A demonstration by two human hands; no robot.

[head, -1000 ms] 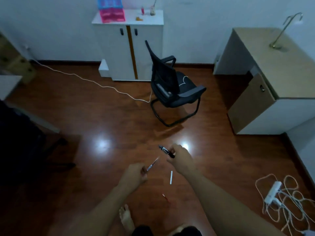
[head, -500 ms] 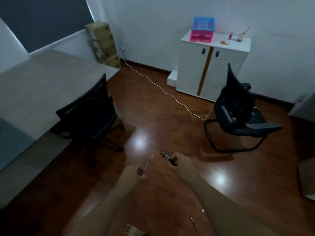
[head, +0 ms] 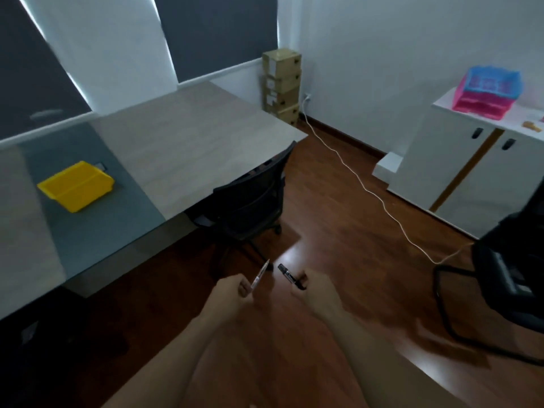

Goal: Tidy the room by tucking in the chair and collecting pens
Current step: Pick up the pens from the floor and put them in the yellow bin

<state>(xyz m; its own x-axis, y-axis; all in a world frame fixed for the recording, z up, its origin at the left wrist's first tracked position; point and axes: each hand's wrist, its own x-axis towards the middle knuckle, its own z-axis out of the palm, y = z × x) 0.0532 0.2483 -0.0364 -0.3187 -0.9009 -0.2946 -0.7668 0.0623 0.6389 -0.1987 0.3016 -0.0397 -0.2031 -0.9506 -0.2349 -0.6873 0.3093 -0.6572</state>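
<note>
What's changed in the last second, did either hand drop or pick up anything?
Nothing was dropped or picked up. The view swung left: the desk with the yellow bin and a tucked-in chair came into sight, and the pens lying on the floor left it. The left hand still holds the clear pen, the right hand the black marker.

The floor (head: 338, 207) ahead is open. A black chair (head: 253, 207) stands at the worktop (head: 182, 148) edge; a white cable (head: 368, 187) crosses the floor; another chair (head: 506, 275) blocks the right.
</note>
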